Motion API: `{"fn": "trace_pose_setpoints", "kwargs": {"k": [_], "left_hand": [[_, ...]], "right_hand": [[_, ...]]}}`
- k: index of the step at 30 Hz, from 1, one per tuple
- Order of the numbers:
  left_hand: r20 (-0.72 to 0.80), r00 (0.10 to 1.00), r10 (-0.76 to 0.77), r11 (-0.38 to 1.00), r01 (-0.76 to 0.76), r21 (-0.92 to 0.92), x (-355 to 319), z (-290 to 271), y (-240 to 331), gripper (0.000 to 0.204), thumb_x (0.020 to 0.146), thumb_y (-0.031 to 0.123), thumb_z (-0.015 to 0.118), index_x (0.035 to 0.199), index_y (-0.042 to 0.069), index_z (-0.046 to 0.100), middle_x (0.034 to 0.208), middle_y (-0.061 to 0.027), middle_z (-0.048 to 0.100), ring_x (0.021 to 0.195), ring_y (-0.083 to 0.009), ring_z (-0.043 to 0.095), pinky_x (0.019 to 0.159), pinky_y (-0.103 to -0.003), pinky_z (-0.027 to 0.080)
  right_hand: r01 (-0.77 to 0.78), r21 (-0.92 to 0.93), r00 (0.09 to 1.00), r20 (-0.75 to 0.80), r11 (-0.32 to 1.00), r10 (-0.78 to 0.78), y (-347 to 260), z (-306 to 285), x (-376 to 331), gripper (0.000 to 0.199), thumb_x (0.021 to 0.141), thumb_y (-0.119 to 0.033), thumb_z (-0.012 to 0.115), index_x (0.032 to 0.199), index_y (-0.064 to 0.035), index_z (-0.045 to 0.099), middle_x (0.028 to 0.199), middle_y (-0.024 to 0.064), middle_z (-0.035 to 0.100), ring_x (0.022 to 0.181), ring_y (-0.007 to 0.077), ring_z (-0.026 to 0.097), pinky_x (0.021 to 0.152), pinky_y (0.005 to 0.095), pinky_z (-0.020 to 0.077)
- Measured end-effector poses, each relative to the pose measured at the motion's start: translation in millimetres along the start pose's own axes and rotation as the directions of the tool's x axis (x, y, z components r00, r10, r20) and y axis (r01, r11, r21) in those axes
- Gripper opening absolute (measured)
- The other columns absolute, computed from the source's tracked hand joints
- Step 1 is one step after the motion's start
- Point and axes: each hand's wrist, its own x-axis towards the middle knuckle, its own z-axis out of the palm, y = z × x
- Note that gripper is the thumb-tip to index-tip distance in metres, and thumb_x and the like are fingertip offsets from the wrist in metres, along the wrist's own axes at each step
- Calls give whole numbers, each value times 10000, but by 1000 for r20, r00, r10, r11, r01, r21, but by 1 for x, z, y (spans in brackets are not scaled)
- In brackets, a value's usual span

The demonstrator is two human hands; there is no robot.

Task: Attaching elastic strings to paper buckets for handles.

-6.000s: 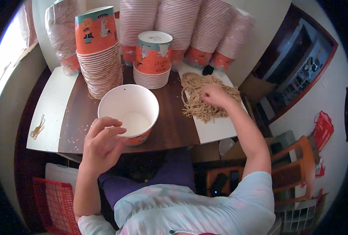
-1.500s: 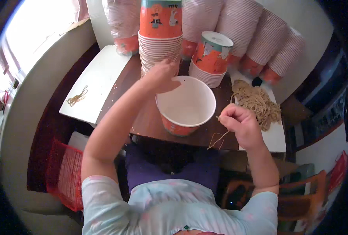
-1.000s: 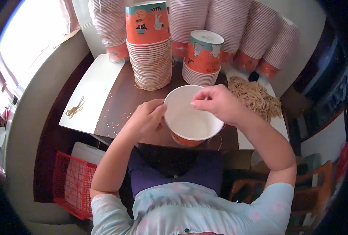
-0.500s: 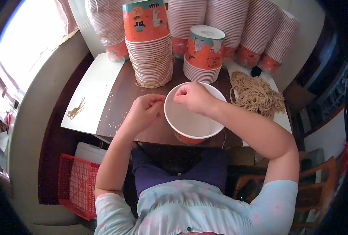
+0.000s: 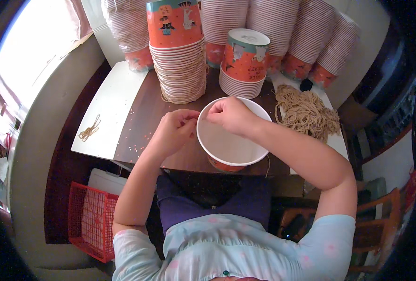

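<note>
Watching remotely through the head view, I find the white-lined orange paper bucket (image 5: 234, 145) standing upright near the front edge of the dark brown wooden tabletop (image 5: 147, 105), directly ahead of the person. The left hand (image 5: 170, 133) is at its outer left rim, fingers curled with the thumb close to them; the right hand (image 5: 234, 117) reaches inside, fingers bunched toward that same wall. I cannot tell whether either set of fingertips actually pinches anything. A thin tan cord (image 5: 268, 165) dangles beside the bucket's right side, and I cannot follow where it leads. My worry is the bucket: neither hand clearly braces it, so uneven pressure on the left wall could twist or tip it. The right forearm crosses above the rim and might nudge it through a careless elbow. The dangling cord could snag on the table edge if the bucket shifts, and a loose pinch could drop anything so fine. Toppling backward, the bucket might jostle the tall stack of orange-and-white paper buckets (image 5: 180, 70) behind it.
</note>
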Motion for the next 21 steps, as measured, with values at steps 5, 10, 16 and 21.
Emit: {"fn": "trace_pose_setpoints", "kwargs": {"k": [5, 10, 16, 21], "left_hand": [[13, 1000, 6, 1000, -6, 7, 1, -1, -1, 243, 907, 47, 491, 1106, -34, 605, 848, -43, 651, 722, -84, 586, 653, -232, 492], [9, 1000, -3, 999, 3, 36, 0, -2, -1, 244, 904, 54, 501, 1107, -29, 607, 848, -40, 651, 715, -82, 581, 651, -236, 491], [-39, 998, 58, 998, -58, 8, -3, 0, 3, 250, 851, 46, 513, 1051, -49, 629, 759, -77, 655, 650, -98, 596, 597, -248, 485], [-49, 997, 55, 998, -54, 12, -4, 0, 4, 246, 852, 51, 521, 1047, -55, 627, 761, -81, 658, 655, -100, 602, 598, -249, 486]], "right_hand": [[-10, 10, 1000, -5, 1000, 10, 4, 3, 1, 102, 791, -124, 634, 729, -44, 632, 651, -18, 573, 573, 62, 496, 498, 243, 400], [-18, 22, 1000, 4, 1000, 18, 1, 3, 1, 99, 789, -122, 632, 733, -41, 633, 656, -13, 580, 574, 65, 499, 501, 246, 404], [5, -46, 1000, -6, 999, -5, -1, 4, 0, 132, 791, -126, 633, 701, -30, 621, 636, -1, 581, 565, 68, 499, 495, 251, 405], [10, -110, 1000, -22, 994, -12, -3, 2, 0, 179, 800, -141, 638, 664, -29, 606, 611, 1, 577, 547, 66, 494, 489, 251, 405]]}}
